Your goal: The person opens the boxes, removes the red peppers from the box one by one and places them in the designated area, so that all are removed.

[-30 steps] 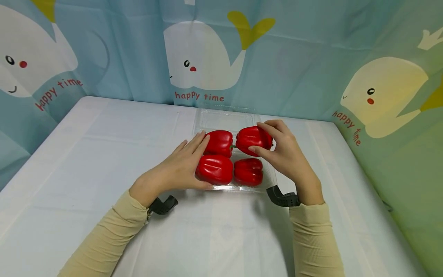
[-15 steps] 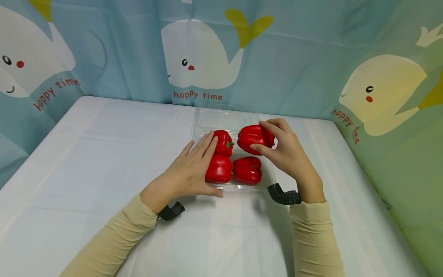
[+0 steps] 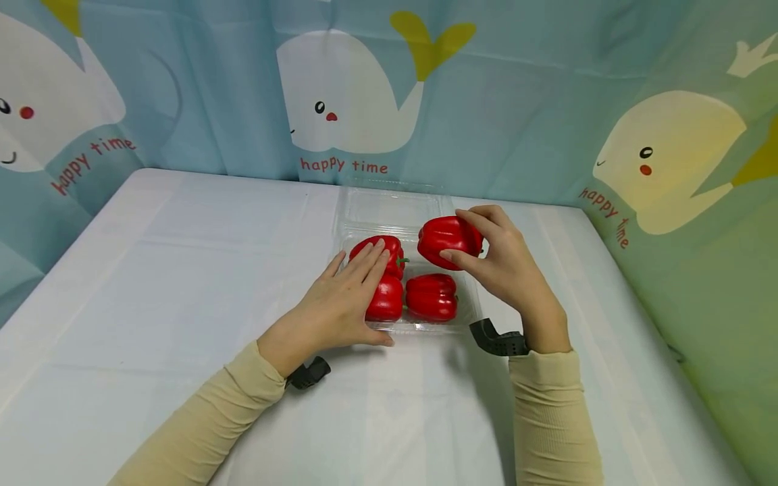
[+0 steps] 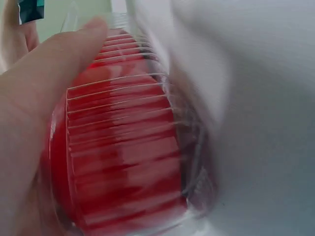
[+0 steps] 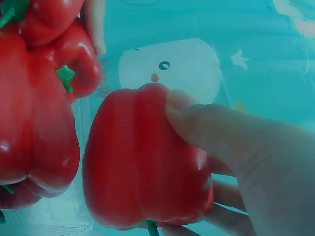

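In my right hand (image 3: 507,263) I hold a red bell pepper (image 3: 448,241) between thumb and fingers, over the back right of a clear plastic clamshell box (image 3: 464,317). The right wrist view shows that pepper (image 5: 142,157) with its green stem pointing down. My left hand (image 3: 337,304) lies with straight fingers over the back left pepper (image 3: 365,248) and the front left pepper (image 3: 385,297), covering parts of both. Its thumb (image 4: 59,59) lies along the box's ribbed wall in the left wrist view. Another pepper (image 3: 431,297) lies front right in the box.
The box's hinged lid (image 3: 392,206) lies open toward the back edge of the white-covered table (image 3: 231,223). A blue curtain (image 3: 219,81) printed with whales hangs right behind it. Black wrist mounts (image 3: 497,339) sit on both wrists.
My left hand has shifted right, covering more of the front left pepper. The back left pepper has moved slightly toward me. My right hand keeps hold of its pepper, almost in place.
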Tool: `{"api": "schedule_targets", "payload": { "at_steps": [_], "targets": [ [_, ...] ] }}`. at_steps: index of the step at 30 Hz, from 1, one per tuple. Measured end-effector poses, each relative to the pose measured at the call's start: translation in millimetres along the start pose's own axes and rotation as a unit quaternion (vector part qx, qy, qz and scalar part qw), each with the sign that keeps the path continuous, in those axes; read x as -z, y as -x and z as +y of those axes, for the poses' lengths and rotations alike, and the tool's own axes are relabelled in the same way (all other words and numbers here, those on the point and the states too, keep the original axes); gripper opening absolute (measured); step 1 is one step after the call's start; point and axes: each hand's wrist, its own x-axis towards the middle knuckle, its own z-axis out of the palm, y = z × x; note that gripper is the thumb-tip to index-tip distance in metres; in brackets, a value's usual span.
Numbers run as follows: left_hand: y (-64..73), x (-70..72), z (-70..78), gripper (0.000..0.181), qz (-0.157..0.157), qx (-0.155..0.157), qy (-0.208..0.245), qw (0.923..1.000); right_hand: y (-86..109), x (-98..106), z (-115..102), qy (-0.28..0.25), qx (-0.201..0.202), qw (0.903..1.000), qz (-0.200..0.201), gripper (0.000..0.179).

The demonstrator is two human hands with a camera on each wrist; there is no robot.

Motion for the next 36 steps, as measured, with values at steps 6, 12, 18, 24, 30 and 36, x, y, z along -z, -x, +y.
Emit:
{"api": "schedule_targets", "payload": {
  "at_steps": [6, 12, 18, 24, 30, 36],
  "targets": [
    [-3.2, 0.9, 3.9, 0.127, -0.023, 0.001, -0.022, 0.9995, 2.2, 1.6, 1.5, 0.010, -0.006, 0.9999, 0.000, 0.059],
    [-5.3, -0.4, 9.5, 0.127, -0.040, 0.004, -0.025, 0.9989, 7.2, 5.8, 5.9, 0.021, -0.013, 0.9997, 0.000, 0.059],
    [-3.6, -2.4, 7.3, 0.130, -0.045, 0.010, -0.017, 0.9988, 11.7, 7.3, 13.5, 0.029, -0.002, 0.9995, 0.011, 0.057],
    [-1.7, -1.3, -0.9, 0.128, -0.035, 0.004, 0.016, 0.9993, 14.5, 12.4, 17.8, 0.028, -0.026, 0.9987, 0.034, 0.060],
    [-0.6, 0.8, -4.3, 0.129, -0.028, 0.002, 0.030, 0.9992, 17.8, 21.4, 23.9, 0.032, -0.052, 0.9967, 0.052, 0.058],
    [-2.2, -0.2, -0.3, 0.132, -0.009, -0.012, 0.029, 0.9995, 20.0, 27.1, 31.5, 0.042, -0.068, 0.9950, 0.059, 0.058]
  ]
}}
